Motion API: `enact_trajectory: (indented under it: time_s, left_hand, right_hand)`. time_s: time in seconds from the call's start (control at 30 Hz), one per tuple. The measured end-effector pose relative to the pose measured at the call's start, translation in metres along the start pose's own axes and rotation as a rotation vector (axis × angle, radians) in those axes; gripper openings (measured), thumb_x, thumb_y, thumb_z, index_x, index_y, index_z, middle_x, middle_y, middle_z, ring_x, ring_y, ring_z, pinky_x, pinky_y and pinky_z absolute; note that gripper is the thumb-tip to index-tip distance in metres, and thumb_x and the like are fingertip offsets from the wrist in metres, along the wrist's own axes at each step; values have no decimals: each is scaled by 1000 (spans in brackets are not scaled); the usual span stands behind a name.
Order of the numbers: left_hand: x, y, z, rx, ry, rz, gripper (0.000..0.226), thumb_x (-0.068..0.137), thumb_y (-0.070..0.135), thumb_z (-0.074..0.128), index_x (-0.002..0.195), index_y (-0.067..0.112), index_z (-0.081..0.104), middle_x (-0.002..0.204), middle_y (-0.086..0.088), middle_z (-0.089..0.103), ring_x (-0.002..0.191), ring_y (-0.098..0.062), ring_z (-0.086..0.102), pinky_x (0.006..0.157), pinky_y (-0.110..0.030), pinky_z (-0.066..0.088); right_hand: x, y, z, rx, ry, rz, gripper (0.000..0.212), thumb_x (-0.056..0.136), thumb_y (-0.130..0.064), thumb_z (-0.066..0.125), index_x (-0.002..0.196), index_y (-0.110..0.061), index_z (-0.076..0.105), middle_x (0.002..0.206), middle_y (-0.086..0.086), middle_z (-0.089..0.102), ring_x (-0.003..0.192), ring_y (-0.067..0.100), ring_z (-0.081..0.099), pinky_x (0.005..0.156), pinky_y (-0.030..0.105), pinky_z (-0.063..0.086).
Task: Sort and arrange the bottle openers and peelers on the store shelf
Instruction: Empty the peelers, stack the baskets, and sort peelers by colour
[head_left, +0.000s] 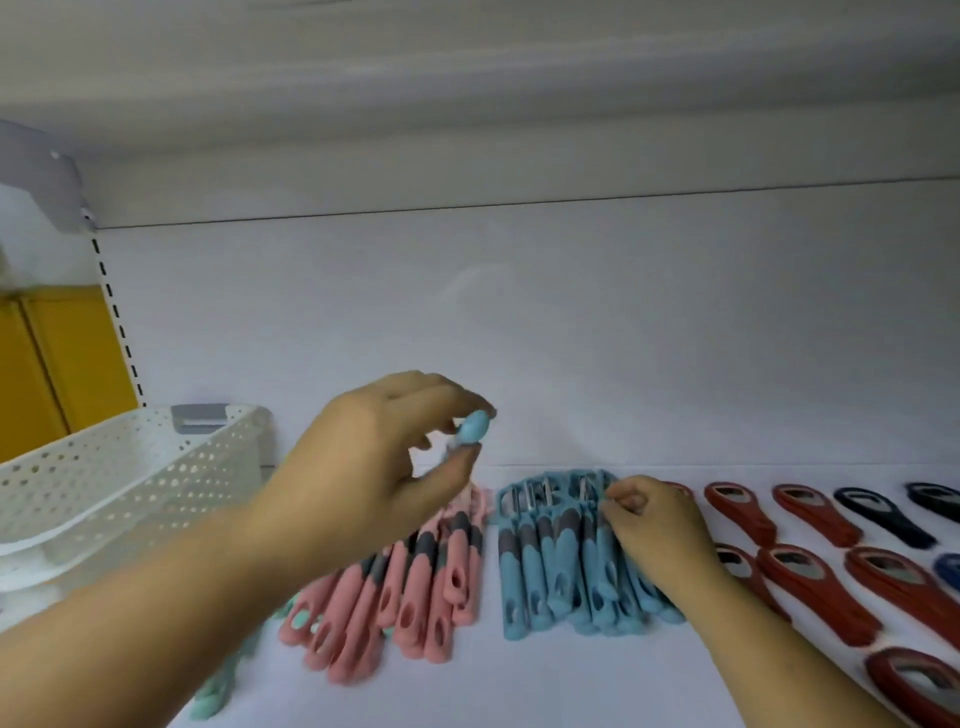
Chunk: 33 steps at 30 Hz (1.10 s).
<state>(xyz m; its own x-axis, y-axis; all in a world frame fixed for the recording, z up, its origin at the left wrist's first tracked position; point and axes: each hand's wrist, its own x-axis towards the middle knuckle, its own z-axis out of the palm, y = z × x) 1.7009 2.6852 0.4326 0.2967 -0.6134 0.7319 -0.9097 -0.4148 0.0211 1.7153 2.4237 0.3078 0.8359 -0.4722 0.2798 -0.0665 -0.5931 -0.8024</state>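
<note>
Above the pink peelers (415, 587), a blue peeler (471, 428) in the left grip (374, 462).

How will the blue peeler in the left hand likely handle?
Probably light: the left hand holds the blue peeler by a fingertip pinch alone. Likely stiff: the row of blue peelers lies straight. Its rounded end might swivel in that pinch.
</note>
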Motion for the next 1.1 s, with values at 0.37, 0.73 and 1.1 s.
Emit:
enact_trajectory:
  time_s: [0.37, 0.73, 1.1]
  left_hand:
    - [-23, 3, 160, -371, -35, -361, 37, 64, 23, 53, 93, 36, 73, 114, 24, 61, 107, 14, 51, 93, -2, 35]
    - [-31, 1, 170, -625, -160, -531, 50, 53, 65, 52, 97, 40, 55, 112, 31, 49, 108, 21, 39, 84, 4, 27]
    - [-25, 0, 186, -466, -255, -767, 53, 64, 62, 41, 113, 43, 43, 134, 13, 34, 134, -14, 21, 114, -33, 19]
  right_hand:
    - [2, 1, 2, -25, -5, -44, 8, 84, -19, 65, 92, -22, 65, 77, -15, 59, 70, -2, 55, 58, 3, 39]
    - [-2, -3, 7, -185, -62, 1, 37, 86, -30, 58, 123, -26, 54, 123, -9, 52, 116, 11, 48, 99, 26, 40]
    - [-1, -7, 12, 25, -117, 206, 37, 86, -18, 56, 123, -22, 56, 110, -4, 63, 95, 13, 62, 86, 31, 52]
